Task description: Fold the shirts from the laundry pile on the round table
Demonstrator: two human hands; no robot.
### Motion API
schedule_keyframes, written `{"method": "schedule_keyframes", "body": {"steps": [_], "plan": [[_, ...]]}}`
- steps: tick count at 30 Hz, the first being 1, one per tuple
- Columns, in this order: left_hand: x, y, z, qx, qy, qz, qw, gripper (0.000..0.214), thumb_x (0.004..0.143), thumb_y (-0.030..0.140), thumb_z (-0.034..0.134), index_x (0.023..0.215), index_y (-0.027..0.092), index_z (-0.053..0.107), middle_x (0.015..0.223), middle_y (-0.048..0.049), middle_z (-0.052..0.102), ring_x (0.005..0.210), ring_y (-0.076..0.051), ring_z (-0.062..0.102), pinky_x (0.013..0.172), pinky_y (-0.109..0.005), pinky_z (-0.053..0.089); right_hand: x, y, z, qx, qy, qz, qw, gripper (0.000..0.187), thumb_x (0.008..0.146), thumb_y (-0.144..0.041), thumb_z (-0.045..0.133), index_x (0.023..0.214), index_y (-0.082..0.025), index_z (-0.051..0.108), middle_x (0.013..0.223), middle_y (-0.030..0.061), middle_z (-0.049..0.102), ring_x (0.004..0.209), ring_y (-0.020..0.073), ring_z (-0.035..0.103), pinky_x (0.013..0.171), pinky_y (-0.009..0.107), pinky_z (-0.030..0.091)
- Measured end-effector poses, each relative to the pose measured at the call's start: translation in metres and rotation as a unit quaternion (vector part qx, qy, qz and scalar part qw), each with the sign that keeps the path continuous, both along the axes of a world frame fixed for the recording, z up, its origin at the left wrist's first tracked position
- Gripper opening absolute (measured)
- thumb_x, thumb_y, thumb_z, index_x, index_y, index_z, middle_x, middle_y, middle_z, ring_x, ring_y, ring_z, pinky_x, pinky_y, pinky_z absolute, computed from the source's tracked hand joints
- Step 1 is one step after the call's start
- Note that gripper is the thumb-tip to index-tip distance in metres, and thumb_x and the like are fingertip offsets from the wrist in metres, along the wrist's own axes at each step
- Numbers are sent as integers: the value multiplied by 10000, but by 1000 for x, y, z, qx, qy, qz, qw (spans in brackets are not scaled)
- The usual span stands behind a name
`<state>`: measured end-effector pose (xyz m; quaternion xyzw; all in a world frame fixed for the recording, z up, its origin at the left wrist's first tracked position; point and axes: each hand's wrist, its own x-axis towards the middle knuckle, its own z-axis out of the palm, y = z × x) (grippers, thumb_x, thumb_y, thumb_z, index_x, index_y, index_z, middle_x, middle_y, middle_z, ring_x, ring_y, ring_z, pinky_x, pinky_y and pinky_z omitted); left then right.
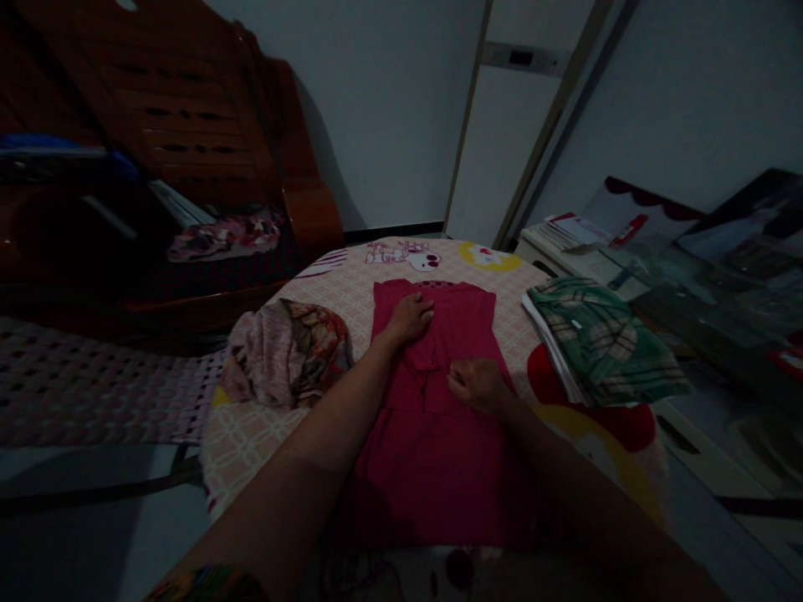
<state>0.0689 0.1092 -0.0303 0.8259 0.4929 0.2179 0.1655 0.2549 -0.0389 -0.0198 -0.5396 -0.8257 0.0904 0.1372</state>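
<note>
A dark pink garment (439,468), which looks like a shirt, lies folded into a long shape on a patterned tablecloth. Its upper part is wrinkled near the middle. My left hand (411,318) rests on its far part, palm down, with the fingers stretched out over the cloth. Closer to me and to the right, my right hand (480,386) is closed, the fingers curled at the wrinkled fabric and seeming to grip it. Both forearms reach in over the garment's sides, and the right one hides part of its edge.
A crumpled patterned cloth (288,351) sits left on the round table (251,451). Folded green plaid clothing (602,339) lies at the right. Beyond stand a wooden bench (188,125), a woven chair (106,380), and a cluttered glass-topped cabinet (671,276). The room is dim.
</note>
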Motion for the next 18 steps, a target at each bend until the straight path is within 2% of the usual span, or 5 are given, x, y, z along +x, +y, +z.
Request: {"method": "schedule_keyframes", "body": {"steps": [4, 7, 9, 13, 18], "plan": [[-8, 12, 5, -70, -232, 23, 970, 402, 922, 235, 508, 1265, 130, 690, 1355, -136, 657, 1284, -244, 590, 1126, -389, 424, 9, 4, -4, -2, 197, -31, 980, 404, 875, -411, 512, 537, -214, 413, 502, -33, 418, 502, 102, 366, 534, 263, 231], [-14, 17, 12, -92, -371, 76, 921, 406, 869, 232, 545, 1229, 121, 697, 1304, -147, 686, 1207, -247, 637, 1077, -416, 470, 17, 11, -6, -35, 369, -105, 923, 468, 870, -533, 509, 528, -224, 426, 471, -48, 390, 462, 98, 367, 487, 244, 272], [-17, 17, 19, -90, -421, 87, 898, 386, 822, 224, 590, 1174, 127, 716, 1273, -144, 701, 1189, -244, 644, 1066, -418, 480, 20, 16, -6, -67, 433, -138, 888, 463, 842, -569, 538, 543, -217, 496, 447, -45, 417, 427, 100, 380, 449, 241, 284], [-21, 6, 41, -101, -486, 82, 864, 375, 778, 229, 625, 1126, 120, 713, 1200, -138, 718, 1079, -221, 680, 983, -407, 535, 20, 20, -6, -86, 463, -133, 872, 463, 794, -582, 604, 533, -205, 540, 426, -39, 445, 402, 91, 390, 420, 228, 297], [-27, -23, 98, -84, -500, 7, 862, 364, 801, 289, 663, 1128, 134, 697, 1057, -103, 735, 923, -171, 702, 854, -339, 570, 25, 24, 2, -148, 466, -128, 863, 461, 744, -630, 626, 593, -196, 590, 444, -27, 512, 385, 94, 431, 398, 217, 319]]}}
